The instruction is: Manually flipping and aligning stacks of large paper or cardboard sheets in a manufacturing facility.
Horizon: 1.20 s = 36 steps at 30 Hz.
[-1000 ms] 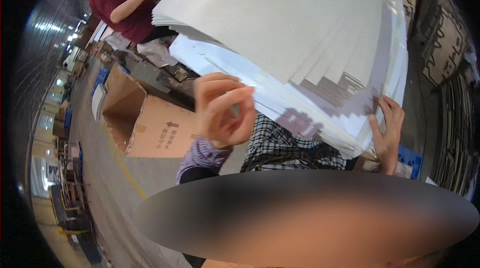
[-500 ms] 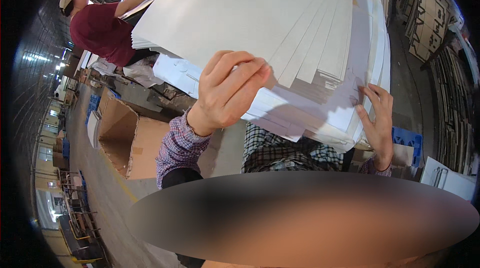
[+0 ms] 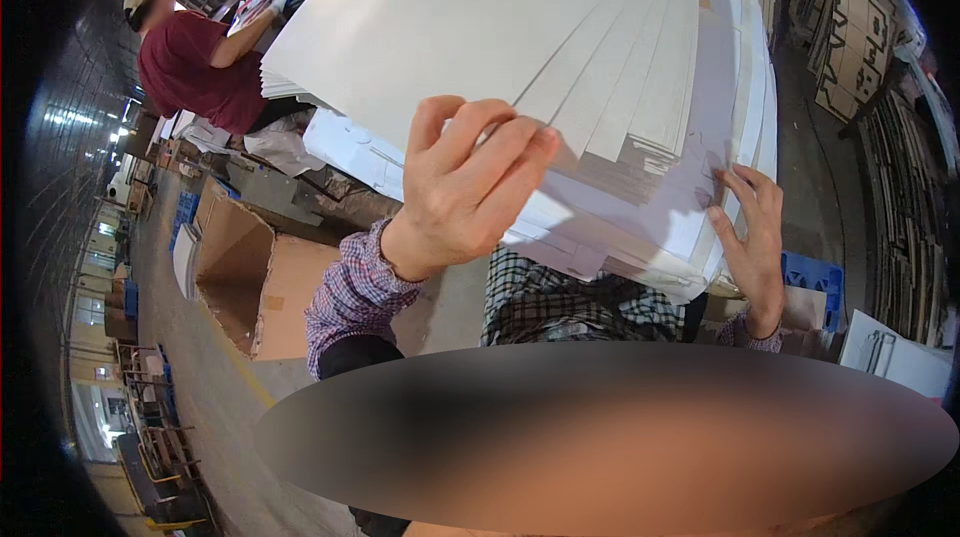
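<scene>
item: fanned stack of white card sheets (image 3: pixel 520 27), large, spread overhead and ahead of the wearer, filling the upper middle of the view. left hand (image 3: pixel 462 187): raised against the near lower edge of the stack, fingers curled over the sheet edges, gripping them. right hand (image 3: pixel 752 237): fingers spread flat against the stack's right lower corner, open, steadying. nearby: open brown carton (image 3: pixel 250 282) low left on the floor; person in a red shirt (image 3: pixel 195 67) far left, touching the stack's far end.
</scene>
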Each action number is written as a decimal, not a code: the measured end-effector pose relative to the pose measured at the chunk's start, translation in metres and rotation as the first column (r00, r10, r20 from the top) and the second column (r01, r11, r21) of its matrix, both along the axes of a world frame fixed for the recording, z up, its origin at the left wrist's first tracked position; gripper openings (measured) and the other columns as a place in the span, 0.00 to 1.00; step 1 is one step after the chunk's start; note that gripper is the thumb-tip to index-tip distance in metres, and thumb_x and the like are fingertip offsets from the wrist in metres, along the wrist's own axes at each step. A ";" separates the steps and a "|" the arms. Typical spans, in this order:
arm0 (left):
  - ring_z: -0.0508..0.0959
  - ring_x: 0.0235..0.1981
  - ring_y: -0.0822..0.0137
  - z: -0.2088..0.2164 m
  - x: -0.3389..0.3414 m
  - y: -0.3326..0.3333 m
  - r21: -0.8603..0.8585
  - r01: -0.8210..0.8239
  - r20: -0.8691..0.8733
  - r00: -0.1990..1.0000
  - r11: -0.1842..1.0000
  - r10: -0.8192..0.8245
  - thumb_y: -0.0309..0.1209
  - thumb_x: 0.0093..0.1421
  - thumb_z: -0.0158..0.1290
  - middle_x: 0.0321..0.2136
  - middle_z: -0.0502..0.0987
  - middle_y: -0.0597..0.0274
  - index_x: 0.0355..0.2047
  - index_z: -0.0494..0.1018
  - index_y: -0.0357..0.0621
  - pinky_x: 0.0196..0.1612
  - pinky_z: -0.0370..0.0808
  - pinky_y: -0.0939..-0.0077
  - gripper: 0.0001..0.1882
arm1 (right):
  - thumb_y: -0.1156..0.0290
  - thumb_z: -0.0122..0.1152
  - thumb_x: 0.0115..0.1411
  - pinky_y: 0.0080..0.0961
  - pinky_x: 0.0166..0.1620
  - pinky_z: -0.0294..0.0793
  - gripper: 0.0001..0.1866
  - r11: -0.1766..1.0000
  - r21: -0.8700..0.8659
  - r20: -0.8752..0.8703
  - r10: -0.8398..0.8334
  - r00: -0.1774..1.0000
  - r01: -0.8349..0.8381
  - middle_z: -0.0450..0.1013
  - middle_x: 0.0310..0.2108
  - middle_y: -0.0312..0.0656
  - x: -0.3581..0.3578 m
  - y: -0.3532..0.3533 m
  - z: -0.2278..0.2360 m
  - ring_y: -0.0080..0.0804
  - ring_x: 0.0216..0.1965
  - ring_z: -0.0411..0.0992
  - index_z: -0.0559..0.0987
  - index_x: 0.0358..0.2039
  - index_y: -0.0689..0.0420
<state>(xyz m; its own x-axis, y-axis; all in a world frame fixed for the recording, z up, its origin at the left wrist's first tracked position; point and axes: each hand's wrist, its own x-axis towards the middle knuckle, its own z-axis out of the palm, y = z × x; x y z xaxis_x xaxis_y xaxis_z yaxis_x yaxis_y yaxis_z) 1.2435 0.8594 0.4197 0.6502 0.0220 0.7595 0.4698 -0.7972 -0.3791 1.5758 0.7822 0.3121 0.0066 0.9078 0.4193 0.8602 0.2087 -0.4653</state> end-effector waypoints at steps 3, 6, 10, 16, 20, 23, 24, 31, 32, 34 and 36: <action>0.77 0.36 0.61 0.001 0.000 -0.004 -0.043 -0.045 0.013 0.999 0.998 0.045 0.25 0.47 0.62 0.35 0.77 0.59 0.32 0.79 0.37 0.36 0.69 0.66 0.10 | 0.68 0.66 0.60 0.43 0.63 0.64 0.23 1.000 0.017 -0.011 0.007 1.000 -0.007 0.68 0.57 0.51 0.001 0.001 0.002 0.50 0.60 0.64 0.77 0.55 0.60; 0.75 0.33 0.62 0.014 0.010 -0.014 -0.142 -0.100 -0.050 0.994 0.985 0.093 0.26 0.48 0.59 0.31 0.74 0.59 0.34 0.78 0.36 0.35 0.68 0.68 0.11 | 0.69 0.66 0.59 0.43 0.63 0.64 0.23 1.000 0.028 -0.015 0.008 1.000 -0.007 0.68 0.57 0.51 0.005 0.001 0.002 0.50 0.60 0.64 0.77 0.56 0.60; 0.78 0.34 0.59 0.021 0.029 -0.019 -0.203 -0.118 -0.124 0.988 0.972 0.094 0.21 0.44 0.60 0.34 0.78 0.59 0.39 0.80 0.35 0.36 0.71 0.67 0.18 | 0.69 0.67 0.59 0.43 0.63 0.64 0.24 1.000 0.022 -0.005 -0.016 1.000 0.016 0.68 0.57 0.51 0.006 -0.002 0.002 0.50 0.60 0.64 0.77 0.55 0.60; 0.77 0.34 0.59 0.011 0.029 -0.017 -0.173 -0.130 -0.087 0.989 0.976 0.117 0.21 0.47 0.60 0.32 0.78 0.58 0.35 0.78 0.35 0.34 0.71 0.67 0.12 | 0.68 0.67 0.59 0.43 0.62 0.65 0.23 0.998 0.065 -0.020 0.024 1.000 -0.023 0.69 0.56 0.51 0.007 -0.001 -0.001 0.51 0.58 0.65 0.78 0.55 0.61; 0.76 0.32 0.60 0.011 0.028 -0.014 -0.175 -0.166 -0.093 0.984 0.970 0.152 0.22 0.49 0.62 0.30 0.76 0.59 0.32 0.76 0.35 0.33 0.70 0.66 0.10 | 0.68 0.67 0.59 0.43 0.61 0.65 0.23 0.998 0.059 -0.019 0.014 1.000 -0.013 0.69 0.56 0.51 0.009 0.000 -0.002 0.51 0.58 0.65 0.77 0.54 0.61; 0.75 0.31 0.60 0.018 0.033 -0.015 -0.219 -0.230 -0.208 0.960 0.948 0.184 0.22 0.48 0.64 0.29 0.74 0.60 0.35 0.76 0.36 0.34 0.71 0.66 0.13 | 0.67 0.66 0.60 0.43 0.61 0.66 0.22 0.998 0.057 -0.040 0.012 0.999 -0.010 0.69 0.56 0.51 0.011 0.004 -0.002 0.51 0.58 0.65 0.78 0.54 0.61; 0.75 0.31 0.60 0.019 0.038 -0.014 -0.222 -0.226 -0.209 0.961 0.949 0.180 0.22 0.48 0.64 0.29 0.74 0.60 0.35 0.76 0.36 0.34 0.71 0.66 0.13 | 0.67 0.66 0.60 0.43 0.61 0.66 0.22 0.997 0.072 -0.027 0.020 0.999 -0.018 0.70 0.56 0.50 0.013 0.007 -0.003 0.51 0.58 0.65 0.78 0.54 0.61; 0.74 0.35 0.58 0.043 0.089 -0.004 -0.291 -0.082 -0.339 0.941 0.953 -0.023 0.24 0.52 0.60 0.36 0.72 0.59 0.44 0.77 0.43 0.35 0.73 0.66 0.17 | 0.66 0.68 0.58 0.42 0.60 0.67 0.21 0.988 0.149 0.050 0.040 0.998 -0.047 0.71 0.55 0.48 0.032 0.013 -0.008 0.52 0.57 0.65 0.79 0.52 0.57; 0.74 0.35 0.58 0.049 0.096 0.003 -0.269 -0.077 -0.411 0.911 0.960 -0.041 0.24 0.52 0.60 0.36 0.72 0.58 0.44 0.78 0.44 0.35 0.74 0.67 0.17 | 0.65 0.68 0.58 0.43 0.59 0.67 0.20 0.983 0.178 0.019 0.052 0.998 -0.054 0.71 0.54 0.48 0.031 0.018 -0.013 0.51 0.57 0.65 0.80 0.51 0.56; 0.75 0.35 0.58 0.055 0.121 0.007 -0.280 -0.055 -0.447 0.891 0.958 -0.079 0.23 0.52 0.60 0.35 0.73 0.57 0.43 0.78 0.43 0.35 0.74 0.67 0.16 | 0.66 0.69 0.57 0.42 0.60 0.66 0.21 0.982 0.173 0.032 0.066 0.997 -0.071 0.70 0.54 0.47 0.054 0.019 -0.014 0.51 0.57 0.66 0.80 0.50 0.55; 0.76 0.34 0.57 0.063 0.179 -0.004 -0.364 -0.081 -0.437 0.895 0.928 -0.093 0.21 0.51 0.61 0.34 0.74 0.56 0.40 0.79 0.41 0.35 0.74 0.66 0.14 | 0.66 0.71 0.54 0.41 0.60 0.66 0.20 0.977 0.188 0.031 0.100 0.994 -0.104 0.71 0.53 0.45 0.117 0.009 -0.012 0.49 0.57 0.66 0.81 0.48 0.55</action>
